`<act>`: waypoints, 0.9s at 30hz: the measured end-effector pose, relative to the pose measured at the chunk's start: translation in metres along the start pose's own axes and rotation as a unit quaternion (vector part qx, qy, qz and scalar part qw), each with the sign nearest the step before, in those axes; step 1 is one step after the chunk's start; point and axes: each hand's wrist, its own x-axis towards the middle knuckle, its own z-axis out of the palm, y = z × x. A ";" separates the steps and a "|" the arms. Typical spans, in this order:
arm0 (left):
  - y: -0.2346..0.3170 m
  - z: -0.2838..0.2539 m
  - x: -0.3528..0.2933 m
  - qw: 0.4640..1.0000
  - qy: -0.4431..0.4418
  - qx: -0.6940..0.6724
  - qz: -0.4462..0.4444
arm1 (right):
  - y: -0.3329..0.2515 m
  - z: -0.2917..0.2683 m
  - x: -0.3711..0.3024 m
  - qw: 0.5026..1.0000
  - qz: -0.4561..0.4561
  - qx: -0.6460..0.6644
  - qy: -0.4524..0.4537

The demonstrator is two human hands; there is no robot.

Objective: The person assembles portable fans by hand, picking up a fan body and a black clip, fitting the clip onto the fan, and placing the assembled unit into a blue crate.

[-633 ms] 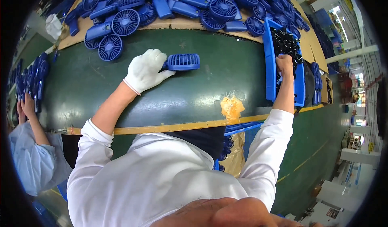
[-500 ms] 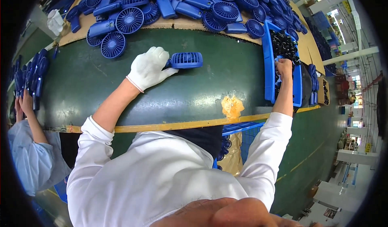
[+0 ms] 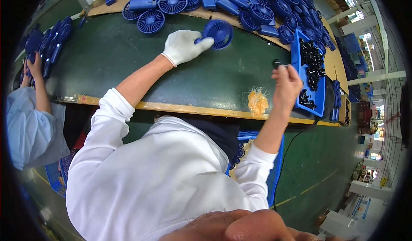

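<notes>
green bench (image 3: 128,65) — left hand (image 3: 183,47) grips blue fan (image 3: 219,32), right hand (image 3: 286,83) pinches small black part (image 3: 276,63).

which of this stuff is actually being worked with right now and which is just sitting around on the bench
In hand:
- left hand, gloved, holds a blue round fan grille
- right hand, bare, pinches a small black part
- blue tray of black parts, beside the right hand

Lying about:
- pile of blue fan parts on the cardboard behind
- yellow wrapper at the table edge
- a co-worker's hand at the far left

A factory assembly line: long green workbench (image 3: 128,65) heaped with blue fan parts (image 3: 257,9).
</notes>
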 end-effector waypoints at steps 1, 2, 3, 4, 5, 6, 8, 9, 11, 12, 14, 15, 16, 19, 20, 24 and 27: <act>-0.005 0.003 0.001 0.985 -0.017 -0.150 -0.084 | 0.006 0.012 -0.016 0.999 0.013 0.034 -0.022; -0.003 0.001 -0.003 0.901 -0.067 -0.400 -0.157 | 0.006 0.028 -0.033 0.998 0.027 0.046 -0.042; 0.008 0.001 -0.008 0.879 -0.060 -0.451 -0.142 | 0.012 0.037 -0.045 0.995 0.028 0.081 -0.054; 0.017 0.002 -0.013 0.855 -0.052 -0.501 -0.127 | 0.013 0.049 -0.056 0.991 0.039 0.114 -0.063; 0.022 0.000 -0.018 0.845 -0.074 -0.512 -0.135 | 0.012 0.059 -0.065 0.985 0.049 0.147 -0.071; 0.027 0.003 -0.023 0.837 -0.069 -0.527 -0.135 | 0.012 0.065 -0.072 0.981 0.054 0.167 -0.086; 0.035 0.006 -0.030 0.854 -0.078 -0.507 -0.089 | 0.012 0.073 -0.080 0.974 0.067 0.193 -0.094; 0.040 0.006 -0.035 0.840 -0.087 -0.523 -0.117 | 0.012 0.077 -0.084 0.971 0.071 0.205 -0.100; 0.054 0.007 -0.045 0.832 -0.076 -0.530 -0.145 | 0.007 0.086 -0.090 0.965 0.088 0.218 -0.116; 0.053 0.008 -0.049 0.837 -0.083 -0.524 -0.131 | 0.008 0.091 -0.092 0.966 0.094 0.214 -0.112; 0.051 0.012 -0.053 0.905 -0.058 -0.417 -0.058 | 0.015 0.100 -0.097 0.971 0.106 0.195 -0.090; 0.053 0.014 -0.053 0.916 -0.079 -0.389 -0.052 | 0.019 0.103 -0.097 0.975 0.107 0.175 -0.090; 0.055 0.016 -0.051 0.926 -0.097 -0.360 -0.048 | 0.022 0.103 -0.098 0.974 0.112 0.175 -0.092; 0.056 0.015 -0.047 0.964 -0.106 -0.238 -0.056 | 0.030 0.107 -0.099 0.979 0.142 0.130 -0.064; 0.050 0.018 -0.044 0.973 -0.105 -0.199 -0.045 | 0.035 0.107 -0.098 0.981 0.136 0.125 -0.059; 0.044 0.022 -0.040 0.980 -0.085 -0.177 -0.034 | 0.058 0.103 -0.093 0.976 0.162 0.134 -0.058; 0.042 0.025 -0.037 0.978 -0.082 -0.189 -0.030 | 0.058 0.105 -0.089 0.968 0.192 0.146 -0.064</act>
